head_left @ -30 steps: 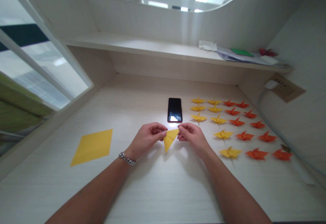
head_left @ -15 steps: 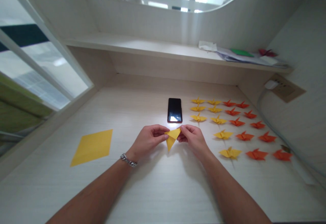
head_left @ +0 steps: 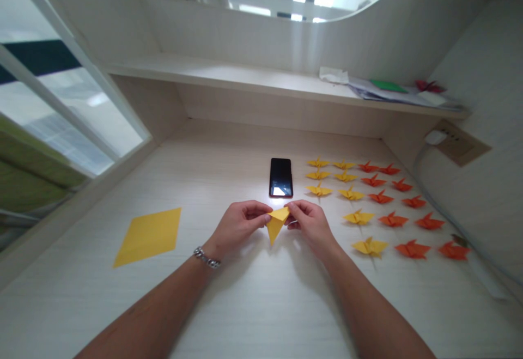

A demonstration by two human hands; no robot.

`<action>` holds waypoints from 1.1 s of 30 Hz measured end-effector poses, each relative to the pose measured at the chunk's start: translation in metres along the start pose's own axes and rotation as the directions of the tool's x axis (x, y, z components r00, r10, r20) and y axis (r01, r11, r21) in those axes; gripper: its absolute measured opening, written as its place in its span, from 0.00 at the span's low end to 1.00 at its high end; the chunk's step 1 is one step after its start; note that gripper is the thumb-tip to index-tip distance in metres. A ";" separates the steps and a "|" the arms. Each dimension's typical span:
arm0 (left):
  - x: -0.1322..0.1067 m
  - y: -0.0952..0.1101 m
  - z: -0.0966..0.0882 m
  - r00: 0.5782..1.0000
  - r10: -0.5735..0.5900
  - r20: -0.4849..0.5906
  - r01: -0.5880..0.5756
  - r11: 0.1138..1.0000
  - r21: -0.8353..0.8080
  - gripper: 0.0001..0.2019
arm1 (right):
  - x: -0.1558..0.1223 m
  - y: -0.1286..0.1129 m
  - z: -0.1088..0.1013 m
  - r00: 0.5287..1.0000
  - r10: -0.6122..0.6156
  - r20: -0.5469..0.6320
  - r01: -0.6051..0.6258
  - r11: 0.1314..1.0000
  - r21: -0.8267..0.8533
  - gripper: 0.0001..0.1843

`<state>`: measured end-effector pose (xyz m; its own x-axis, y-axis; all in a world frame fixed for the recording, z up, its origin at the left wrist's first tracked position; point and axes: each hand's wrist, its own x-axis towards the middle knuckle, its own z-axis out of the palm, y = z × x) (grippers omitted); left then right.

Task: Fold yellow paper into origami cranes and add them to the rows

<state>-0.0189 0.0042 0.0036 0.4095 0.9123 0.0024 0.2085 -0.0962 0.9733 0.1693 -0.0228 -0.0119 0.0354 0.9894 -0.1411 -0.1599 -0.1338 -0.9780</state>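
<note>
In the head view, a folded yellow paper sits between the two hands just above the worktop, pinched at its upper corners: the left hand closes finger and thumb on the left corner, and the right hand grips the right one. The piece is a narrow triangle with its long axis running toward the person, and its sharp tip points down at the worktop. Just beyond the hands lies a black phone. Right of the right hand, yellow cranes and orange cranes stand in rows. Well to the left of the left hand a flat yellow sheet lies apart. Nothing lies between the hands and the paper.
</note>
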 end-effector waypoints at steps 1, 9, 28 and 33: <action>0.000 -0.001 0.000 1.000 0.005 0.000 -0.005 1.000 -0.004 0.10 | 0.000 0.000 0.000 1.000 -0.001 -0.002 0.001 1.000 0.000 0.16; 0.002 -0.005 0.001 0.999 -0.018 -0.029 0.015 0.997 -0.077 0.09 | -0.001 0.000 0.000 0.997 -0.057 0.055 0.057 0.998 0.017 0.16; 0.001 -0.007 0.011 0.994 -0.100 0.038 0.106 0.954 -0.281 0.10 | -0.002 0.005 0.003 0.997 -0.056 -0.060 0.061 0.995 0.078 0.17; 0.003 -0.009 0.011 0.994 -0.103 -0.019 0.094 0.955 -0.281 0.11 | -0.005 0.000 0.006 0.999 0.037 0.040 -0.044 0.979 0.201 0.23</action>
<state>-0.0097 0.0037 -0.0080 0.3688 0.9248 -0.0936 -0.0120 0.1054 0.9944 0.1628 -0.0275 -0.0106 -0.0102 0.9853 -0.1706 -0.3559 -0.1630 -0.9202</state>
